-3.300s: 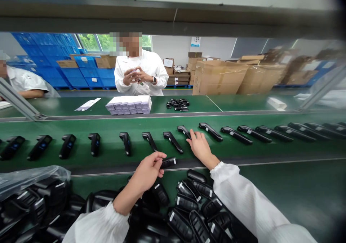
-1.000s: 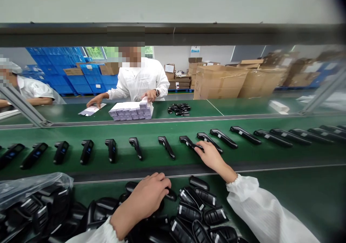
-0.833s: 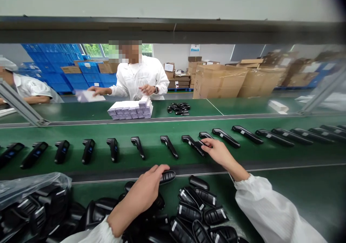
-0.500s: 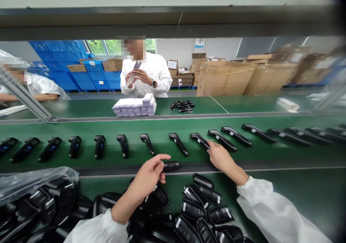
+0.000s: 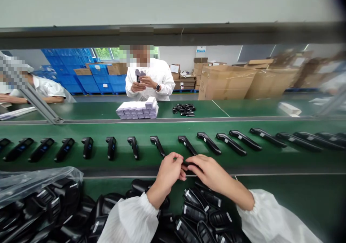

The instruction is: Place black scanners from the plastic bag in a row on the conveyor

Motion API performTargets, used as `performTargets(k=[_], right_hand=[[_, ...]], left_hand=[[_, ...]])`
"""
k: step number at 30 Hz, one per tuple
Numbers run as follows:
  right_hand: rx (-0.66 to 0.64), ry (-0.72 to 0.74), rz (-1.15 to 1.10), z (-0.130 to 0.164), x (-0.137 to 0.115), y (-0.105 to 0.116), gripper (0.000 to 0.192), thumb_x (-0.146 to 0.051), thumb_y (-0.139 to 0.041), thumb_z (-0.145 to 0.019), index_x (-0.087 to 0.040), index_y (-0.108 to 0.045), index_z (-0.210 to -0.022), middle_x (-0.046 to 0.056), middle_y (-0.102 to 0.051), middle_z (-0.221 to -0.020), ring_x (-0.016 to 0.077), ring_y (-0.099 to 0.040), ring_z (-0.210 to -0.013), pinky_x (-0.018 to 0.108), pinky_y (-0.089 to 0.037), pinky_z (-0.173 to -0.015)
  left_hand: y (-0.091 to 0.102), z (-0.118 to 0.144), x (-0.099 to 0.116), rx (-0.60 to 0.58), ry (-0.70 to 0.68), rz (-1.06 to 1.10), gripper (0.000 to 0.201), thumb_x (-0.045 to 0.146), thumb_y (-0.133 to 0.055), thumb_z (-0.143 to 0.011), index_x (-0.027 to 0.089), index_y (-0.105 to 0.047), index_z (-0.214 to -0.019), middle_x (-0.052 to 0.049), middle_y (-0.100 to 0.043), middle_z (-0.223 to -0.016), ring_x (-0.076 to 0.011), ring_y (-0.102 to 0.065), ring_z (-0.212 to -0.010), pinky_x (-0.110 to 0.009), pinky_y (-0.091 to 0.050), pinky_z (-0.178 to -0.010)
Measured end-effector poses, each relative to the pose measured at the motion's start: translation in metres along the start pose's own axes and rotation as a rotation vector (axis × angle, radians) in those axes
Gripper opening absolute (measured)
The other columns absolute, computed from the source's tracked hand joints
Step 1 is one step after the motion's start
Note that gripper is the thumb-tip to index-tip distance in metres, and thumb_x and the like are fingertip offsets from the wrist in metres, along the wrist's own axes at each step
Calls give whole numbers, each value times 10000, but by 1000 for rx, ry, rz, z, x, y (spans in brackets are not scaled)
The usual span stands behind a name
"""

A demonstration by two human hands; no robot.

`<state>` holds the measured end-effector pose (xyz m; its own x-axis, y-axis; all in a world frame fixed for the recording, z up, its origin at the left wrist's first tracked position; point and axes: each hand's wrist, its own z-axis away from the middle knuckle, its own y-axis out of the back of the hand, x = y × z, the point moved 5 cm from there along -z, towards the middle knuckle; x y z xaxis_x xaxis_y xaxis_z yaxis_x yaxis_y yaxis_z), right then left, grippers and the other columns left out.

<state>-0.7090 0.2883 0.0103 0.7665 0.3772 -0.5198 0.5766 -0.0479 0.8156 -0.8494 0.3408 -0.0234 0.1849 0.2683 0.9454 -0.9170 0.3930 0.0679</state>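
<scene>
Bag [image 5: 32, 183] of black devices [image 5: 48, 207], seemingly.

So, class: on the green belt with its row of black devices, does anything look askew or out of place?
Nothing stands out: the black devices lie evenly spaced along the belt. Both hands, left hand and right hand, meet on one device at the belt's near edge.

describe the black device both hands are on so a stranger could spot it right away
Find the green conveyor belt with its row of black devices. At its near edge, mid-picture, the left hand and right hand meet on one black device. Unlike its neighbours, it is pinched between fingers.
</scene>
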Motion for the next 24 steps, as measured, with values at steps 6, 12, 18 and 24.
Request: performTargets(k=[6, 12, 18, 24], right_hand=[[132, -186, 52, -10, 63, 6, 237, -245, -480, -950, -194, -671, -1081, 81, -715, -1052, 227, -667, -977, 337, -495, -890], [63, -353, 277, -17, 102, -17, 374, -111, -434, -930, -76, -519, -1293, 179, -677, -1102, 264, -652, -1017, 339, -484, -867], [100, -349, 464, -26, 109, -20, 329, -188, -394, -982, -61, -562, -1236, 193, -666, -1060, 286, -618, -1032, 368, -472, -891], [130, -98, 170, -14, 58, -6, 375, -362, -404, -1006, -198, -587, -1290, 130, -609, -1260, 272, -551, -1170, 442, -433, -1027]], left_hand=[[-31, 24, 3, -234, -493, -590, 387, 343, -561, -887, 219, -497, -1249, -108, -598, -1259, -248, -576, -1088, -411, -479, -944], [-60, 43, -7, -422, -739, -1189, 278, 182, -534, -847, 222, -599, -1114, -86, -640, -1076, -290, -549, -1031, -460, -477, -875], [-46, 39, -7, -358, -584, -1285, 368, 152, -510, -816, 180, -583, -1176, -134, -572, -1098, -298, -557, -1009, -438, -495, -844], [-12, 39, -8, -251, -542, -1208, 261, 115, -401, -889, 190, -616, -1015, -103, -627, -1029, -271, -595, -975, -416, -475, -867]])
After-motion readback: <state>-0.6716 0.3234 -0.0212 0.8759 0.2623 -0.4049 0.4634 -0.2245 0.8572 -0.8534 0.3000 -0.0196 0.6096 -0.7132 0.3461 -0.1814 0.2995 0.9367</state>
